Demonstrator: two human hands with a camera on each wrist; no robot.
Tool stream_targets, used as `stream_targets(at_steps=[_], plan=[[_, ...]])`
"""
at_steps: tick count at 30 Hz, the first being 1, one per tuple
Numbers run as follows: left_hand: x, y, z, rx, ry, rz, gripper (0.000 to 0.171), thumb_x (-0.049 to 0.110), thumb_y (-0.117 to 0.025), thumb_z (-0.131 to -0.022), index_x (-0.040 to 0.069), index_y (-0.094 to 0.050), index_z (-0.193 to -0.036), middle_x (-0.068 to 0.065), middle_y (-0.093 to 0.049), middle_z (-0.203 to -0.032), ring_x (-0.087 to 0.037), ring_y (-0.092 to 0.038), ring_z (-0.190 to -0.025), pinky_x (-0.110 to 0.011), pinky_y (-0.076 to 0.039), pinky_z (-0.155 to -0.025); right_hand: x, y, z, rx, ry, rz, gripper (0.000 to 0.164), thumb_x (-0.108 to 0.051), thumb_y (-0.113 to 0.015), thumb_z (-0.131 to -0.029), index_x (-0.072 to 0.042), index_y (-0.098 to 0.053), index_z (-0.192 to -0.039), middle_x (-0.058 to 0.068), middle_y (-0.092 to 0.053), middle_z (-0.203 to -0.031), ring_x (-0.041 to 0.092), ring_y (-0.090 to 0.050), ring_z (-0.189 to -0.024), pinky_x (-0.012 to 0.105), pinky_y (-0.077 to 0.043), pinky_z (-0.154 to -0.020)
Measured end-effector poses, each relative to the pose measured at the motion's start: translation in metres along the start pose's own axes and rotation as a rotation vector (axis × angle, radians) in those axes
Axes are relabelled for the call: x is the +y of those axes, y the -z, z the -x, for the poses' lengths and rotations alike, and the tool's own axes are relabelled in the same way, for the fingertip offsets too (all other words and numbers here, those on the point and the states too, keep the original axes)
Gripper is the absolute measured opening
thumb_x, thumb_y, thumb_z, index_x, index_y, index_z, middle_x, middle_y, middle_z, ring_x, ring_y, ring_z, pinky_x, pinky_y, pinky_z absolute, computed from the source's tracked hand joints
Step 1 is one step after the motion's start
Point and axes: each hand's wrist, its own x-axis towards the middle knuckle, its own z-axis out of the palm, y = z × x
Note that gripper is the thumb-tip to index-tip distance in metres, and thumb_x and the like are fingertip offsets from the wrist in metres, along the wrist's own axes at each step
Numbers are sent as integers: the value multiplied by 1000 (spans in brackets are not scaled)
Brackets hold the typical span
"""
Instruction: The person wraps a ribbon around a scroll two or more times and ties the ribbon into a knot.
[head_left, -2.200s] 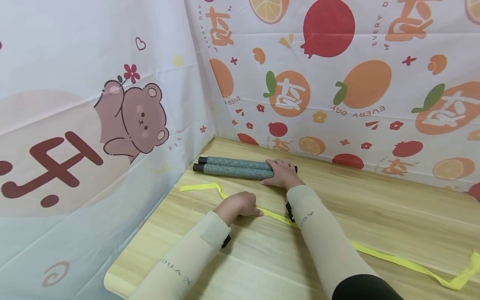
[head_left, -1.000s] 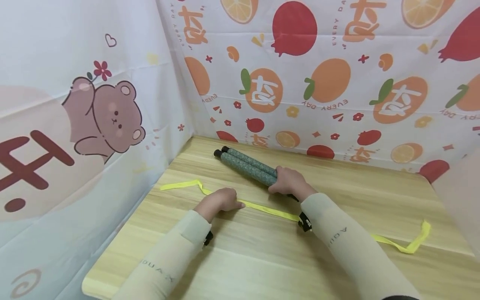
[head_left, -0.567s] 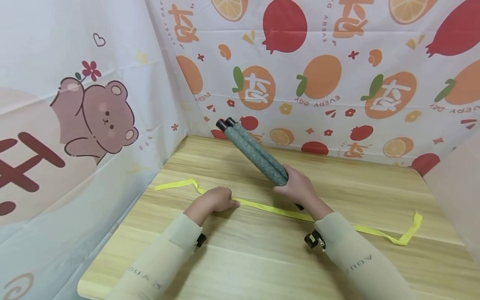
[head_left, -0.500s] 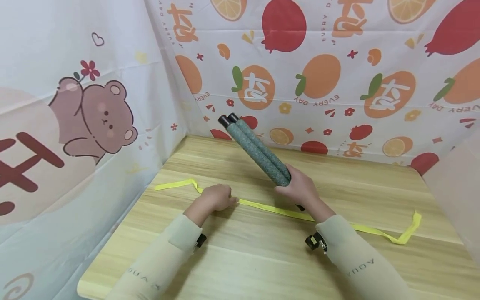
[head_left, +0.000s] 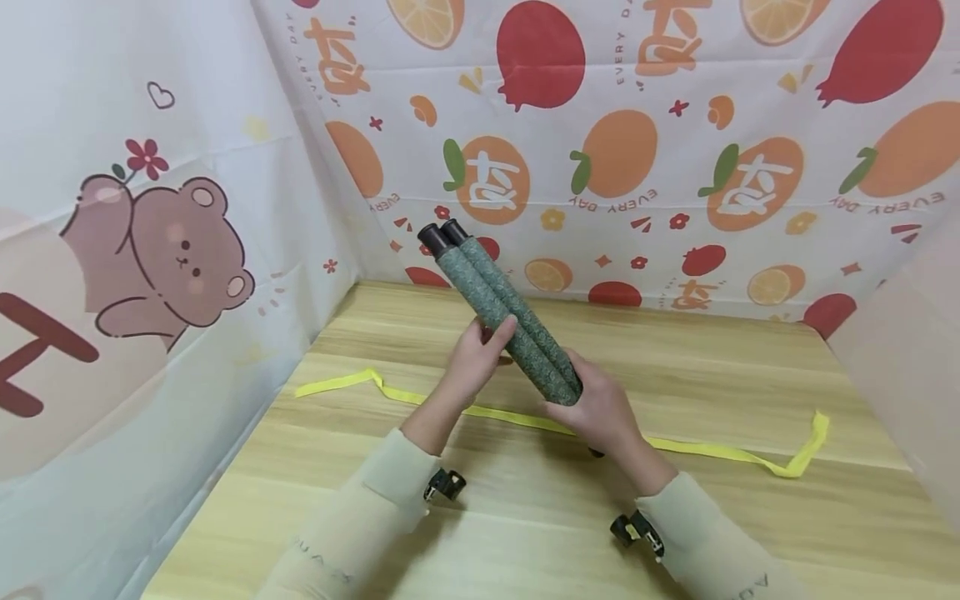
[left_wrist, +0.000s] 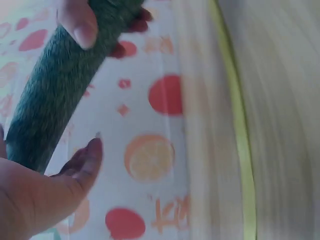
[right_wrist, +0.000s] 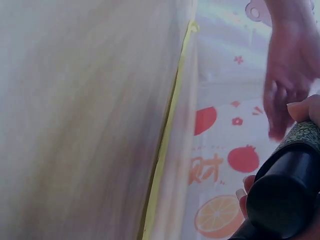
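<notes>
A pair of green patterned tubes (head_left: 491, 302) with black end caps is held up side by side above the table, tilted with the far ends raised to the left. My right hand (head_left: 600, 407) grips them near the lower end; black caps (right_wrist: 280, 200) show there in the right wrist view. My left hand (head_left: 474, 360) is at their middle, thumb by the near tube, some fingers hidden behind. In the left wrist view its fingers (left_wrist: 82, 167) are extended and apart from the tube. Below the hands a yellow ribbon (head_left: 517, 417) lies across the table.
The wooden table (head_left: 675, 367) spreads under both hands. A fruit-print cloth (head_left: 645, 233) hangs along its back edge, and a bear-print cloth (head_left: 180, 267) along the left. Small black cameras (head_left: 637, 533) are strapped at both wrists.
The right hand has lifted the tubes off the table and tilted them up. My left hand has left the ribbon and moved up to the tubes. The head view has shifted right.
</notes>
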Motion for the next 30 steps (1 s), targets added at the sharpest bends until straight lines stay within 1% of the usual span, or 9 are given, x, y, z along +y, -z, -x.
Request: stream_targets(at_steps=[2, 5, 8, 11, 17, 20, 24, 27, 30], plan=[[6, -8, -3, 30, -26, 205, 60, 46, -57, -90, 9, -39, -133, -15, -56, -121, -25, -58, -105, -46, -51, -89, -5, -1, 4, 24, 31, 8, 78, -40, -80, -64, -18, -49, -133, 8, -66, -108, 17, -58, -86, 43, -54, -70], [15, -17, -7, 92, -64, 458, 49, 32, -63, -89, 7, -44, -126, -19, -59, -120, -31, -58, -107, -39, -50, -90, -10, -2, 10, 45, 60, 36, 80, -41, -79, -64, -14, -49, -133, 11, -65, -110, 18, -59, -87, 44, -55, -69], [24, -19, -10, 127, -95, 638, 42, 21, -65, -88, 7, -47, -123, -18, -64, -115, -37, -55, -112, -38, -52, -87, -15, -4, 17, 52, 59, 65, 81, -43, -78, -65, -11, -47, -133, 12, -64, -111, 18, -59, -87, 44, -55, -66], [31, -15, -14, 129, -109, 721, 37, 17, -63, -89, 8, -49, -122, -10, -67, -107, -37, -54, -112, -40, -53, -86, -19, -4, 25, 42, 47, 66, 82, -42, -78, -65, -10, -45, -134, 11, -63, -112, 19, -58, -87, 44, -56, -65], [35, -6, -19, 112, -107, 759, 38, 12, -59, -90, 9, -48, -126, -7, -66, -100, -28, -61, -99, -39, -53, -87, -28, -2, 40, -4, -19, 53, 85, -47, -79, -64, -13, -44, -134, 6, -62, -108, 14, -57, -86, 41, -55, -66], [31, -5, -19, 101, -45, 775, 43, 5, -57, -88, 11, -44, -129, -9, -62, -102, -26, -61, -94, -38, -52, -87, -35, 1, 44, -86, -118, -73, 88, -52, -80, -64, -22, -42, -137, 2, -63, -108, 13, -58, -87, 40, -54, -69], [20, -8, -19, 81, 58, 765, 50, 2, -56, -86, 14, -40, -132, -9, -59, -105, -25, -60, -91, -38, -53, -86, -39, 4, 47, -237, -326, -334, 94, -54, -83, -59, -32, -37, -138, 4, -62, -110, 15, -58, -90, 40, -52, -75], [12, -12, -18, 18, 120, 764, 55, 2, -55, -86, 16, -36, -136, -8, -58, -104, -24, -59, -91, -37, -54, -83, -39, 4, 49, -342, -447, -595, 85, -39, -84, -65, -26, -40, -137, 12, -60, -111, 21, -58, -93, 41, -52, -77], [7, -18, -16, -91, 154, 807, 55, 1, -50, -88, 14, -31, -138, -7, -56, -103, -22, -58, -89, -34, -54, -80, -40, 4, 51, -428, -509, -881, 70, -20, -78, -73, -15, -41, -133, 18, -57, -108, 29, -60, -90, 44, -54, -74]])
